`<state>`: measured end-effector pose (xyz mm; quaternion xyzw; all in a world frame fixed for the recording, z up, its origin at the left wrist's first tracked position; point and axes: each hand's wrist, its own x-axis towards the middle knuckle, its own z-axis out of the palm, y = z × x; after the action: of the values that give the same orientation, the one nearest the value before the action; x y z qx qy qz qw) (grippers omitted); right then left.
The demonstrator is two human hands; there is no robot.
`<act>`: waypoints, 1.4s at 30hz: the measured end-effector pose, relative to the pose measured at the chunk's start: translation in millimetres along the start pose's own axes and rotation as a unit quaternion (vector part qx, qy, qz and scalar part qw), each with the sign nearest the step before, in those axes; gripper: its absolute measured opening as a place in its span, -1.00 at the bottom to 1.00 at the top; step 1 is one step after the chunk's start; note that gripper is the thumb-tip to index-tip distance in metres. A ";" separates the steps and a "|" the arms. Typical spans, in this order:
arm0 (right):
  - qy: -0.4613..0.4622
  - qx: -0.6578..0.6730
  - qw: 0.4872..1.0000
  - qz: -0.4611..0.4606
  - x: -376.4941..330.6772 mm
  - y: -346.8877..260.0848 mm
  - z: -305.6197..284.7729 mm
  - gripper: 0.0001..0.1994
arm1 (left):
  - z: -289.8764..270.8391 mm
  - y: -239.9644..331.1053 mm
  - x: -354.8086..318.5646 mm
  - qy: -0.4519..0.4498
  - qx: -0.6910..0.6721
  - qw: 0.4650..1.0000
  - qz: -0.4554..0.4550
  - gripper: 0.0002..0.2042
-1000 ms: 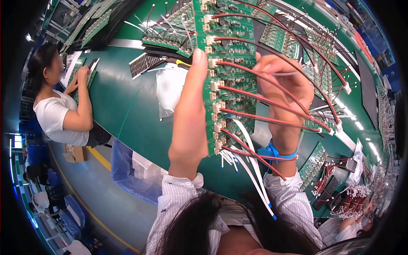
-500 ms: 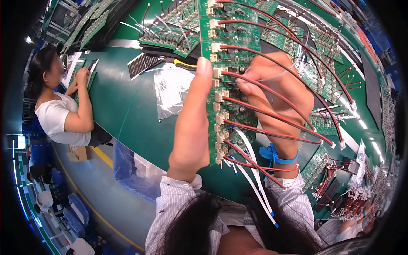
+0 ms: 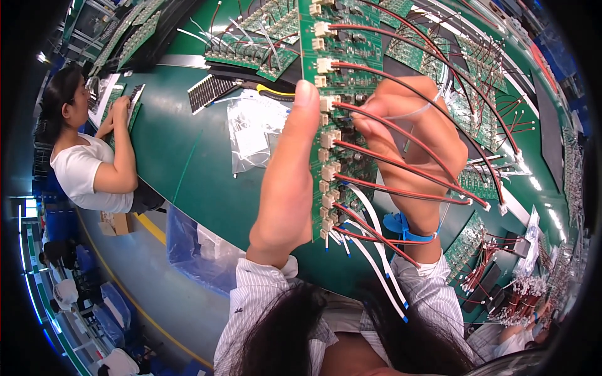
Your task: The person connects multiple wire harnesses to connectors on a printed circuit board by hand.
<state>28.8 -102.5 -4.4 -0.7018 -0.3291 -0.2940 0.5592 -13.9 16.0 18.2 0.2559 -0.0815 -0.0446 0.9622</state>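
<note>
My left hand point(image 3: 282, 178) grips a long green circuit board point(image 3: 370, 50) upright, its thumb along the near edge. A row of cream connectors point(image 3: 327, 139) runs down the board. Several red-and-black wire cables point(image 3: 401, 170) are plugged in there and arch out to the right, their free plugs hanging. White flat cables point(image 3: 384, 266) with blue ends dangle from the lower part. Behind those wires, my right hand point(image 3: 433, 141) pinches a thin translucent strip point(image 3: 411, 114) between thumb and forefinger, close to the board. Where the strip's tip meets the board is hidden by the fingers.
On the green table point(image 3: 166, 144) lie a clear plastic bag point(image 3: 254, 135), yellow-and-black handled pliers point(image 3: 274, 94) and a black-striped strip point(image 3: 210, 94). More wired boards point(image 3: 480, 125) cover the right side. A co-worker point(image 3: 94, 156) sits at the left. A blue strap point(image 3: 411, 232) circles my right wrist.
The board and my left hand have shifted slightly to the right. My right fingers stay pinched near the same connectors, and the dangling flat cables have swung a little.
</note>
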 end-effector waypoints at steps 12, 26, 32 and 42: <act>-0.003 -0.108 0.993 -0.056 4.7 3.3 -3.7 -0.83 | 4.7 -1.4 0.6 0.098 0.249 0.963 -0.019 -0.52; -0.023 -0.066 0.997 0.013 5.1 -3.4 -1.9 -0.83 | 0.3 2.4 -0.2 0.105 0.019 0.992 -0.060 -0.54; -0.070 -0.036 0.997 0.024 7.0 -0.8 -5.2 -0.84 | -6.5 4.2 -0.8 0.050 -0.026 0.997 -0.055 -0.56; -0.051 0.020 0.995 0.085 2.1 -1.6 -7.3 -0.82 | 0.3 -4.5 1.2 0.052 0.060 0.997 -0.025 -0.57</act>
<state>28.5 -109.1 -0.3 -0.7297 -0.3021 -0.2028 0.5789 -13.0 11.8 16.4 0.3169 -0.0272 -0.0501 0.9468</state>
